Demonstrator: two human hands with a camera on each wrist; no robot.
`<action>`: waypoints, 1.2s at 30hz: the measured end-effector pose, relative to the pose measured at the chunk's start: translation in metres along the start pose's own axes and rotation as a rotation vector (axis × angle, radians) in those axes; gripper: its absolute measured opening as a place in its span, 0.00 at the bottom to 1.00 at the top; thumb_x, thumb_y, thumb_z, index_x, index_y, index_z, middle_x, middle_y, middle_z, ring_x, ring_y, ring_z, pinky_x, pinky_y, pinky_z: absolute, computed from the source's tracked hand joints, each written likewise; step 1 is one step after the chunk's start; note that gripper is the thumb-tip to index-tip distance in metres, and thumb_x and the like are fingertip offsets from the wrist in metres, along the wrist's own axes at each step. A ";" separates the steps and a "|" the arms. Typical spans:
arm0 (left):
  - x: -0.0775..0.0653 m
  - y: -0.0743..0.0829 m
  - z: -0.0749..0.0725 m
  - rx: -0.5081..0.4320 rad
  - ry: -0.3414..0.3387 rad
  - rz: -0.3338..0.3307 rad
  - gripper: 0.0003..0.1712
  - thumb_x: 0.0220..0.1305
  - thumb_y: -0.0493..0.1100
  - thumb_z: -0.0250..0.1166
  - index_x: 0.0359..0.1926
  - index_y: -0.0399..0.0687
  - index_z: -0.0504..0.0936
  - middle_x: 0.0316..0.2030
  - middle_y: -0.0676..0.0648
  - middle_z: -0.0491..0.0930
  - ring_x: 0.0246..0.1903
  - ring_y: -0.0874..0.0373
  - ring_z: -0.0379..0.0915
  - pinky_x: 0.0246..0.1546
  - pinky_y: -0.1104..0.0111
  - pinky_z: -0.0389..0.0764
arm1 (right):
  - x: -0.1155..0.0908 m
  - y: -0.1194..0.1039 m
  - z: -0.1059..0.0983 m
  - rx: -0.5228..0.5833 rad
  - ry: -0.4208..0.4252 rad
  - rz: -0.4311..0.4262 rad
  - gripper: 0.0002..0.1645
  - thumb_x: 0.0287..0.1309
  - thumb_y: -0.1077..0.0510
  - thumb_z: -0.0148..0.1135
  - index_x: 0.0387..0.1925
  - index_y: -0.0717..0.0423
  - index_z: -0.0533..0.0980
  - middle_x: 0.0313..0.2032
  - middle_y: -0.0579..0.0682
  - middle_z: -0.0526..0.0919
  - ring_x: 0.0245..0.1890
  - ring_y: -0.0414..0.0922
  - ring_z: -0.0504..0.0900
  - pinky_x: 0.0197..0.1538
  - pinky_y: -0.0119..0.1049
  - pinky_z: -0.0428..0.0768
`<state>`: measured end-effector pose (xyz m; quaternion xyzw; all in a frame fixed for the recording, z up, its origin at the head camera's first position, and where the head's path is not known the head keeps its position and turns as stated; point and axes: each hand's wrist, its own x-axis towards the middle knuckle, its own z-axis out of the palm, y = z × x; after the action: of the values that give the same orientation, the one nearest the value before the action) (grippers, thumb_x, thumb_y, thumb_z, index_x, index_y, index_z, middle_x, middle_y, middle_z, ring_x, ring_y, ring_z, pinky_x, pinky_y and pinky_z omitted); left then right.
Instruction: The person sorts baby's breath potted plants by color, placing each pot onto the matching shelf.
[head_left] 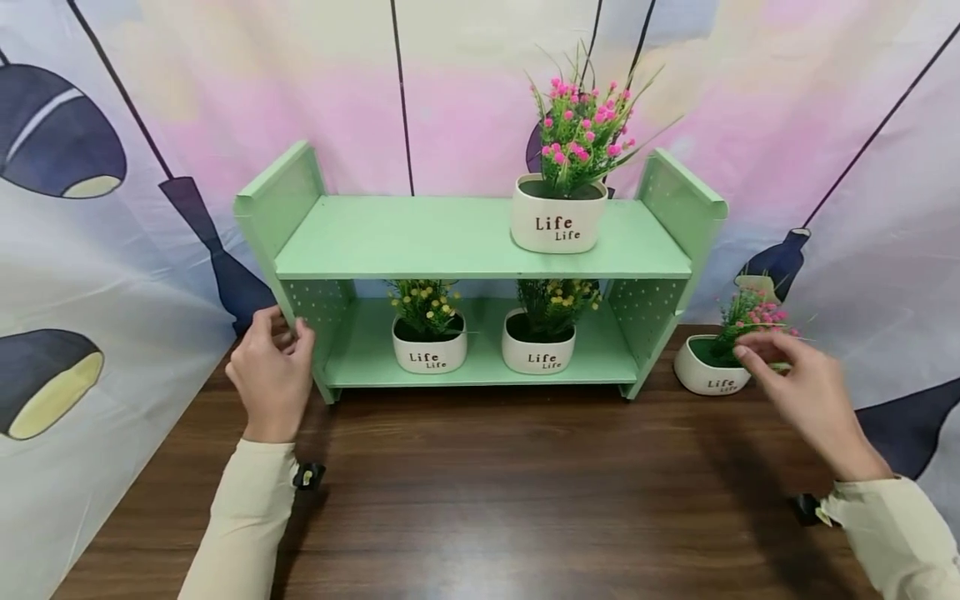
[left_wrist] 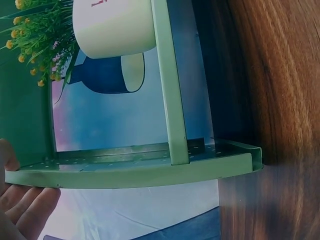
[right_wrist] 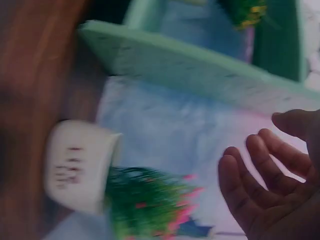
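Shelf (head_left: 405,237): green, two boards, upright at the table's (head_left: 480,483) far edge, left panel close to the far left corner, backdrop (head_left: 480,100) behind. Left hand (head_left: 272,375) pinches the front edge of that left panel, thumb on the inner side, fingers on the outer, at a height between the two boards. Right hand (head_left: 806,396) is off the shelf: grip loose, thumb apart from lightly bent fingers, holding nothing. Nearest to it is the side pot (head_left: 708,379), pink flowers, on the table near the far edge, just beside the shelf's right panel. Head view has the fingertips over its flowers; right wrist view shows a gap, no contact. Top pot (head_left: 557,221), also pink, stands upright toward the right end of the upper board, base near the front edge. Two yellow-flowered ones below: left pot (head_left: 429,354) and right pot (head_left: 537,354), both upright near the lower board's front edge, a gap between them. All four pots are white, lettered "Life Life".
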<state>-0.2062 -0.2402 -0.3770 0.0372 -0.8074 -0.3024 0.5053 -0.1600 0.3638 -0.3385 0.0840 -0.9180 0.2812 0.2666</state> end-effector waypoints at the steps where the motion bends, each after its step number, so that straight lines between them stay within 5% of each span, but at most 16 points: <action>1: 0.000 0.000 0.001 -0.003 -0.003 0.003 0.11 0.71 0.38 0.66 0.48 0.34 0.85 0.37 0.35 0.90 0.31 0.39 0.88 0.36 0.39 0.75 | -0.004 0.008 0.002 -0.012 -0.026 0.014 0.13 0.72 0.57 0.66 0.51 0.60 0.85 0.37 0.42 0.88 0.36 0.10 0.71 0.38 0.15 0.71; 5: -0.001 0.001 0.004 -0.005 -0.011 0.013 0.11 0.71 0.38 0.65 0.48 0.33 0.84 0.38 0.35 0.89 0.31 0.39 0.89 0.34 0.39 0.76 | -0.017 0.039 0.012 -0.081 -0.133 0.096 0.16 0.74 0.54 0.65 0.51 0.63 0.83 0.42 0.64 0.89 0.36 0.20 0.77 0.37 0.24 0.74; 8: -0.002 0.001 0.006 -0.007 -0.017 0.016 0.12 0.72 0.38 0.65 0.48 0.32 0.84 0.39 0.35 0.89 0.31 0.39 0.89 0.33 0.39 0.76 | -0.024 0.059 0.017 -0.127 -0.233 0.161 0.21 0.75 0.51 0.62 0.52 0.68 0.82 0.48 0.72 0.86 0.41 0.49 0.87 0.42 0.43 0.80; 11: -0.002 0.001 0.006 -0.007 -0.014 0.015 0.11 0.71 0.38 0.65 0.48 0.32 0.84 0.39 0.35 0.89 0.31 0.39 0.89 0.34 0.40 0.76 | -0.027 0.076 0.020 -0.157 -0.354 0.224 0.28 0.79 0.49 0.56 0.56 0.74 0.78 0.53 0.79 0.80 0.49 0.76 0.80 0.44 0.62 0.78; 17: -0.001 -0.001 0.004 -0.003 -0.009 0.013 0.11 0.71 0.38 0.65 0.48 0.33 0.84 0.38 0.35 0.90 0.31 0.40 0.89 0.34 0.40 0.76 | -0.022 0.102 0.028 -0.178 -0.497 0.310 0.42 0.81 0.44 0.49 0.67 0.85 0.62 0.60 0.88 0.68 0.54 0.83 0.73 0.50 0.70 0.76; 23: 0.000 -0.002 0.002 -0.007 -0.008 0.015 0.11 0.71 0.37 0.66 0.48 0.33 0.84 0.39 0.35 0.90 0.31 0.40 0.89 0.35 0.40 0.78 | -0.014 0.118 0.040 -0.048 -0.478 0.344 0.51 0.82 0.46 0.46 0.74 0.87 0.38 0.67 0.93 0.49 0.65 0.88 0.54 0.62 0.79 0.61; 36: -0.001 -0.002 0.001 0.000 -0.009 0.018 0.11 0.71 0.38 0.66 0.48 0.33 0.84 0.38 0.35 0.89 0.31 0.40 0.89 0.34 0.41 0.77 | -0.010 0.129 0.063 -0.042 -0.199 0.359 0.37 0.78 0.61 0.50 0.76 0.80 0.52 0.67 0.88 0.58 0.66 0.85 0.59 0.65 0.77 0.60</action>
<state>-0.2071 -0.2410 -0.3794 0.0287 -0.8098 -0.2980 0.5045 -0.2185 0.4351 -0.4483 -0.0591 -0.9458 0.2954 0.1217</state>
